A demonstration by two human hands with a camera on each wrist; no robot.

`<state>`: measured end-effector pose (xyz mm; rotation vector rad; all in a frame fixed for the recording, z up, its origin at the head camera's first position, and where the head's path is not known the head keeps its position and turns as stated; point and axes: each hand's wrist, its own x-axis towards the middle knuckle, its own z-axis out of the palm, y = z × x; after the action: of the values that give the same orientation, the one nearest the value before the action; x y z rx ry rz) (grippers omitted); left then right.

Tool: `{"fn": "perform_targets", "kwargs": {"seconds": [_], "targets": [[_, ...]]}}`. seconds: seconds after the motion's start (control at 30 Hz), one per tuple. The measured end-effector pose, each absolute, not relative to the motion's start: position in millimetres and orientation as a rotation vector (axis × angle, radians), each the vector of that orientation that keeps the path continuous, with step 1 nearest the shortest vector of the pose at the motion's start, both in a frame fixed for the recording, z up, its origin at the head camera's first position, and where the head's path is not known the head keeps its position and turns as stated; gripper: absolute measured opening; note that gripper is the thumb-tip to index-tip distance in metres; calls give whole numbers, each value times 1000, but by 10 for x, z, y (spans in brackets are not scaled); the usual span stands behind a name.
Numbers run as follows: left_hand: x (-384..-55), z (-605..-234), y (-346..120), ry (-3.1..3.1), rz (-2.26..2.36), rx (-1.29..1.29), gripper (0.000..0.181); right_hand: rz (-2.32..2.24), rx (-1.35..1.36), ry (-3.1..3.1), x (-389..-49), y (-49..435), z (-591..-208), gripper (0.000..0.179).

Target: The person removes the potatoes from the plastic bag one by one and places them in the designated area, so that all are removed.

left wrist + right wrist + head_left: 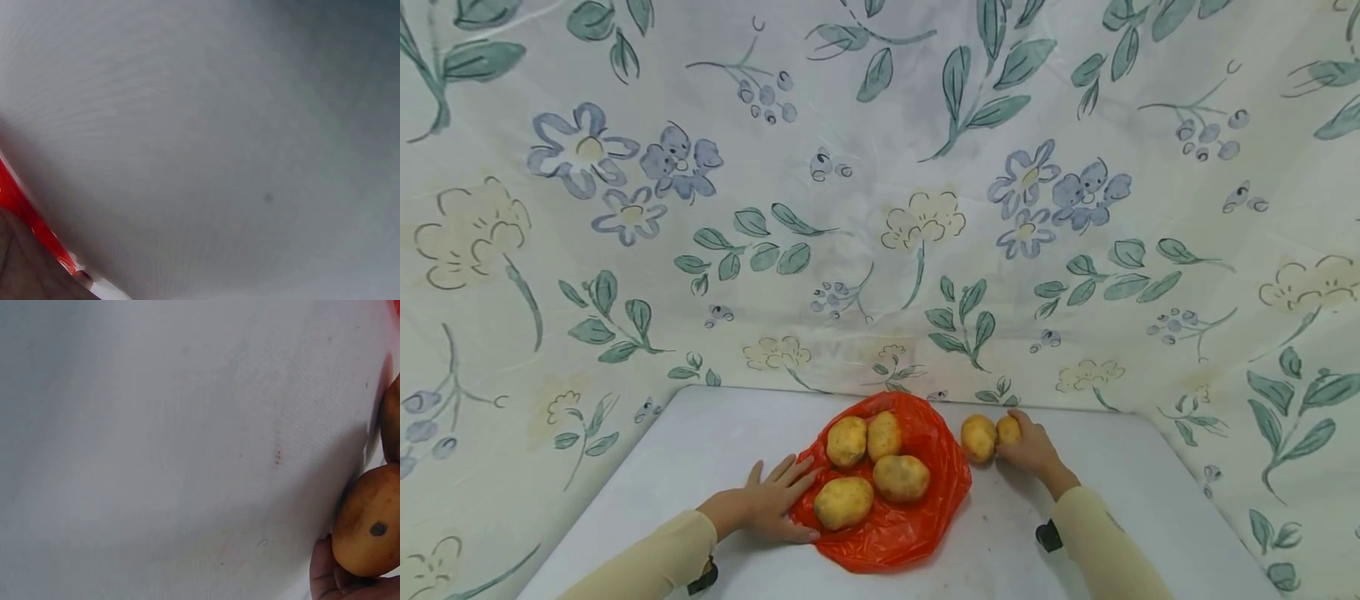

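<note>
Now, at lower right, the right hand [1033, 450] grips a potato [1008, 429], seemingly between thumb and fingers; the left hand [772, 504], fingers spread, touches the red plastic [887, 546], lower centre.

Plastic bag [917, 527]: thin, glossy, crinkled. Potatoes [844, 503]: matt, fairly smooth skins. Tabletop [730, 433]: smooth, matt. Sleeves [658, 557]: matt cloth.

From where I stand, soft, fairly even light covers the floral-print sheet [872, 179] and white tabletop [722, 429]; the head view is reasonably clear. Glossy highlights noted on the creases of the red plastic bag [891, 525]. Soft shadow lies beneath the right hand [1032, 452]. Both wrist views are dimmer, greyish and hazy, each darkening toward one upper corner. Diffuse shadow beside the gripped potato [362, 509].
</note>
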<state>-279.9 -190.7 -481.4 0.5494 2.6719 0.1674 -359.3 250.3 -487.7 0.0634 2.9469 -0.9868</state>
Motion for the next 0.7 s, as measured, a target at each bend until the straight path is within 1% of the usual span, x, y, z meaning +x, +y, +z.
{"fn": "perform_targets", "kwargs": {"seconds": [0.17, 0.43, 0.7], "targets": [[-2803, -4814, -1916, 2653, 183, 557, 102, -974, 61, 2980, -3614, 2491, -4918, 86], [-2790, -4795, -1922, 2652, 216, 568, 104, -994, 22, 2943, -3574, 2477, -4873, 85], [-2804, -4816, -1920, 2656, 198, 543, 102, -995, -9, 2822, -3564, 2527, -4862, 99]]}}
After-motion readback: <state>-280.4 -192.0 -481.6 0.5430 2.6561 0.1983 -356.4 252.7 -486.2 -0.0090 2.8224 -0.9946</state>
